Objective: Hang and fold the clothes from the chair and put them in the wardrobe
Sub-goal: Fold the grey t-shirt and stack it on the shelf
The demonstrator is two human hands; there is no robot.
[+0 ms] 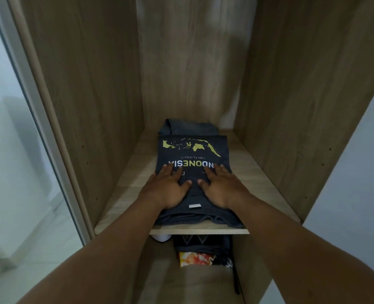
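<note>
My left hand [169, 187] flat on folded dark shirt [192, 154], fingers straight, spread, pressing down. My right hand [220, 187] same, flat beside it, thumbs near each other, not touching. Neither hand grips anything. Shirt lies on wardrobe shelf [124, 194], print upside down to me: yellow map, lettering. Second dark garment [188, 127] behind it, partly under shirt. Shirt's near edge at shelf front. Lower compartment: dark clothes [201, 242] atop bright orange item [195, 258].
</note>
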